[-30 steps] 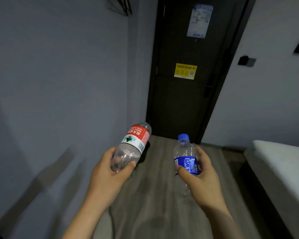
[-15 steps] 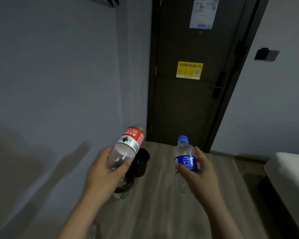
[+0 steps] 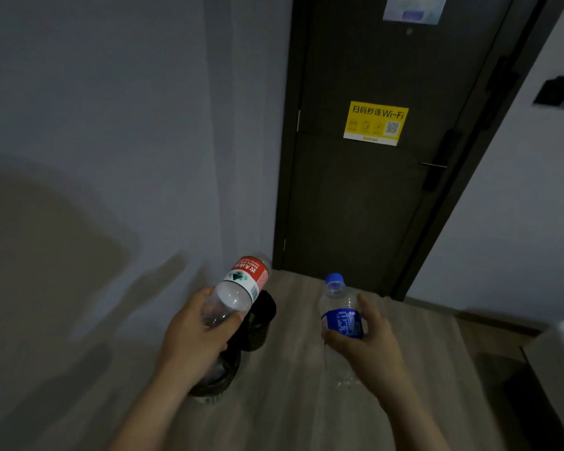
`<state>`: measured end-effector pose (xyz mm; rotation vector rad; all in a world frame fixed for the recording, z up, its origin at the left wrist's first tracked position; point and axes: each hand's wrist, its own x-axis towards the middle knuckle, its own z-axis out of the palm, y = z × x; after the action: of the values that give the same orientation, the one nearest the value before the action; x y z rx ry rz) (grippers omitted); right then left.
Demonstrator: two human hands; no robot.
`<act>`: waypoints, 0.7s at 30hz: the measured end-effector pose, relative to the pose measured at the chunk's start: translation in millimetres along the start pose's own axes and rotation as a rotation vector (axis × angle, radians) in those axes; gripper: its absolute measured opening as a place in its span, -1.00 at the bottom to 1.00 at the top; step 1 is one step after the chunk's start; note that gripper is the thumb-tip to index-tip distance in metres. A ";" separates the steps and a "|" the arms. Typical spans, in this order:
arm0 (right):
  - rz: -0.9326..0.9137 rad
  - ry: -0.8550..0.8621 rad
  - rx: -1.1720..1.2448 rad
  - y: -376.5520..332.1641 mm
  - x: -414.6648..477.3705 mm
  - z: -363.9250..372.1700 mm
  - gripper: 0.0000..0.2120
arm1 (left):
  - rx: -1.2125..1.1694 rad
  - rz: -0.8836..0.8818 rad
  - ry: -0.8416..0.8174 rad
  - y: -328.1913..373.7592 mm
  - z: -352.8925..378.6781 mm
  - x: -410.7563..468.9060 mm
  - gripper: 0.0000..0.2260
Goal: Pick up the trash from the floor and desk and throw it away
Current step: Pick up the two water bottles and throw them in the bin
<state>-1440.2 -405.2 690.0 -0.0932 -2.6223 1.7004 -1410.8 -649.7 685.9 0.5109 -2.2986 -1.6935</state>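
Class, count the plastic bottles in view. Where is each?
2. The red-label bottle is in the left hand; the blue-label bottle is in the right hand. Others may lie hidden in the bins.

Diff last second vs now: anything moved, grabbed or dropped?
The person walked toward the door; two dark bins came into view beneath the left hand. Nothing grabbed or dropped: left hand still grips the red-label bottle, right hand the blue-label bottle.

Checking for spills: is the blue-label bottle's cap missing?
No, a blue cap sits on the blue-label bottle held in the right hand.
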 end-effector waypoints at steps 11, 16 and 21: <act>0.087 -0.055 -0.066 -4.1 205.1 64.1 -0.15 | 0.066 -0.031 -0.072 -19.7 32.8 203.3 -0.66; 0.204 -0.116 -0.086 9.7 267.7 90.4 -0.19 | 0.125 -0.156 -0.101 -40.7 42.3 258.2 -0.65; 0.277 -0.181 -0.114 26.2 332.1 121.9 -0.23 | 0.175 -0.246 -0.129 -62.7 54.5 298.9 -0.68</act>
<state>-1776.0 -486.4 609.8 -0.3341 -2.9601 1.7048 -1695.6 -742.9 605.8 0.7695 -2.5842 -1.6823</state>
